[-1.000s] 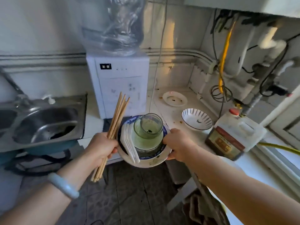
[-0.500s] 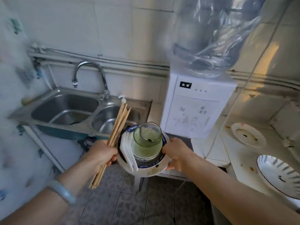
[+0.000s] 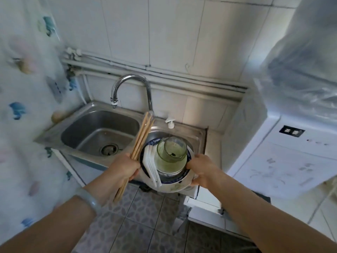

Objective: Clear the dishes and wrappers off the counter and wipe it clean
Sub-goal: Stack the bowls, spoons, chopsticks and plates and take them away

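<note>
Gripping chopsticks [image 3: 142,136], the left hand [image 3: 124,169] sits against the left rim of the bowl stack [image 3: 171,188]; the right hand [image 3: 202,169] clasps its right rim. A green jar [image 3: 172,154] stands in the stack, above the sink [image 3: 82,130].

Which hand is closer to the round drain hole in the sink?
Left. The left hand, gripping the chopsticks, hovers just right of the drain. The right hand holds the far edge of the plates, farther right, beyond the glass jar.

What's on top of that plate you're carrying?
A green glass jar, with white flat pieces beside it. The jar covers the middle of the plate, hiding anything beneath.
</note>
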`<state>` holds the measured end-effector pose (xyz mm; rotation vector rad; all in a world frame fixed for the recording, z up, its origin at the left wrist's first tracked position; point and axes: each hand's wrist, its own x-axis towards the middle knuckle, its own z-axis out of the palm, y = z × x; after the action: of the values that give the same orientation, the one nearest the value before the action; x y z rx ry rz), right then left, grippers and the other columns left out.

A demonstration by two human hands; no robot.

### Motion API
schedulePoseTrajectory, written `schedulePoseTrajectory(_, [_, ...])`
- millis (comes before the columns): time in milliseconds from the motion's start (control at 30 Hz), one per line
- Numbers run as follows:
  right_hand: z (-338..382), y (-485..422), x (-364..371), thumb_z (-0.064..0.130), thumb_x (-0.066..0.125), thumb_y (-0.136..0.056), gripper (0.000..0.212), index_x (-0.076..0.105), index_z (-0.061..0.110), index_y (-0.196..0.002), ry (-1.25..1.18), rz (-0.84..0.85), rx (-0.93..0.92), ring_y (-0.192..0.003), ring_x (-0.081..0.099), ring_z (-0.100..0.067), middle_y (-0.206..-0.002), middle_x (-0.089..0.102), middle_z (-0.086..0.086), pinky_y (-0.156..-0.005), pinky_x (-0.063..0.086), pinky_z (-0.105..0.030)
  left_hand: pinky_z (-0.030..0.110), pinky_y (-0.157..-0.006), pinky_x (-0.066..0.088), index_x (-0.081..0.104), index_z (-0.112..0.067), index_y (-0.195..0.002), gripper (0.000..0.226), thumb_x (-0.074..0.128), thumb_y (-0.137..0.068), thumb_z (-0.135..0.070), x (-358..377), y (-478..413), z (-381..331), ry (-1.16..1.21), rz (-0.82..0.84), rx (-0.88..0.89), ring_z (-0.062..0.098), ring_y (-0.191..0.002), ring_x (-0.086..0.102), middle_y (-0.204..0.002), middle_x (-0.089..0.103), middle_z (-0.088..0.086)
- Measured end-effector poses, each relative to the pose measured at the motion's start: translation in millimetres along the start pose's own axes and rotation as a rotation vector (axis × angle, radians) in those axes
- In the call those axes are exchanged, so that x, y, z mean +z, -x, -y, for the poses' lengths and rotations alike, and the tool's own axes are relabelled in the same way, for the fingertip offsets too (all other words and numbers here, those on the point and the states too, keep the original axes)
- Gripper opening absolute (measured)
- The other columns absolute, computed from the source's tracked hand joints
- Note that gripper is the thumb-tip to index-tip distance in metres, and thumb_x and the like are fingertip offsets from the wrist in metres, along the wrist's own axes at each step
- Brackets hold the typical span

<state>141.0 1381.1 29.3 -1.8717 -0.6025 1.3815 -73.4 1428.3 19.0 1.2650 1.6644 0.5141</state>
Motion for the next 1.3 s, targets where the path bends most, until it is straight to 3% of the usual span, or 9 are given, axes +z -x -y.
schedulePoseTrajectory(67, [6,-23,5,-0.010,0.048,-0.084,0.028,0.060,0.005,-0.105,-0.006,-0.001,0.014,-0.074,0.064,-0.033,-0.090,0.067,-0.019,-0.081,0.052,-0.062,0.024,-0.044,0.040,0.066,0.000,-0.093,0.021,0.054,-0.076,0.005,4,-22,-1,-0.020,-0.003,-0.002,0.022,-0.051,0.054,-0.063,0.062,0.015])
schedulePoseTrajectory(233, [16,-93,14,-0.009,0.046,-0.084,0.041,0.056,0.012,-0.118,-0.029,0.000,0.064,-0.083,0.067,-0.035,-0.103,0.066,-0.019,-0.058,0.058,-0.047,0.040,-0.065,0.060,0.066,-0.006,-0.084,0.009,0.060,-0.080,-0.001,20,-79,-6,-0.071,-0.011,-0.007,0.030,-0.064,0.069,-0.067,0.069,0.015])
schedulePoseTrajectory(467, [10,-185,29,-0.002,0.050,-0.084,0.040,0.056,0.021,-0.117,-0.045,0.029,0.076,-0.087,0.068,-0.034,-0.102,0.068,-0.014,-0.070,0.058,-0.055,0.040,-0.075,0.058,0.066,-0.010,-0.084,0.017,0.056,-0.092,-0.020,52,-161,9,-0.223,-0.013,0.009,0.028,-0.073,0.065,-0.079,0.067,0.013])
schedulePoseTrajectory(600, [-2,-222,39,0.000,0.057,-0.087,0.031,0.052,0.020,-0.110,-0.058,0.021,0.122,-0.084,0.066,-0.031,-0.099,0.065,-0.012,-0.062,0.057,-0.041,0.041,-0.082,0.055,0.064,0.000,-0.095,0.019,0.054,-0.094,-0.016,64,-193,20,-0.248,-0.026,-0.055,0.037,-0.090,0.066,-0.097,0.068,0.021])
schedulePoseTrajectory(700, [-11,-245,49,0.006,0.059,-0.088,0.033,0.050,0.020,-0.116,-0.058,-0.013,0.161,-0.089,0.065,-0.032,-0.107,0.064,-0.013,-0.059,0.056,-0.038,0.031,-0.076,0.048,0.061,-0.001,-0.102,0.016,0.052,-0.093,-0.012,68,-212,19,-0.353,0.029,-0.082,0.032,-0.094,0.064,-0.098,0.066,0.013])
schedulePoseTrajectory(867, [-21,-268,61,0.018,0.065,-0.089,0.034,0.052,0.017,-0.121,-0.128,0.008,0.168,-0.089,0.066,-0.027,-0.109,0.066,-0.011,-0.055,0.053,-0.032,0.031,-0.065,0.057,0.054,-0.019,-0.080,0.013,0.052,-0.092,-0.023,73,-236,31,-0.348,0.044,-0.241,0.020,-0.068,0.063,-0.085,0.067,0.008])
schedulePoseTrajectory(1000, [-26,-280,66,0.044,0.071,-0.058,0.071,0.058,0.021,-0.123,-0.138,0.071,0.216,-0.094,0.069,-0.026,-0.114,0.069,-0.007,-0.058,0.055,-0.032,0.039,-0.064,0.057,0.052,-0.016,-0.084,0.008,0.048,-0.090,-0.013,77,-249,39,-0.266,0.089,-0.311,0.025,-0.067,0.058,-0.082,0.061,0.011])
schedulePoseTrajectory(1100, [-38,-289,67,0.050,0.072,-0.049,0.082,0.056,0.027,-0.126,-0.111,0.068,0.240,-0.096,0.069,-0.025,-0.115,0.068,-0.003,-0.057,0.055,-0.032,0.028,-0.055,0.052,0.051,-0.015,-0.096,0.004,0.048,-0.094,-0.013,78,-249,36,-0.242,0.184,-0.333,0.020,-0.067,0.059,-0.087,0.061,0.008])
schedulePoseTrajectory(1300, [-43,-290,70,0.034,0.072,-0.074,0.061,0.048,0.027,-0.129,-0.090,0.083,0.230,-0.097,0.067,-0.023,-0.115,0.064,0.001,-0.062,0.057,-0.036,0.024,-0.050,0.044,0.054,-0.012,-0.089,0.013,0.047,-0.090,-0.001,78,-251,30,-0.128,0.315,-0.426,0.016,-0.057,0.051,-0.071,0.056,0.009])
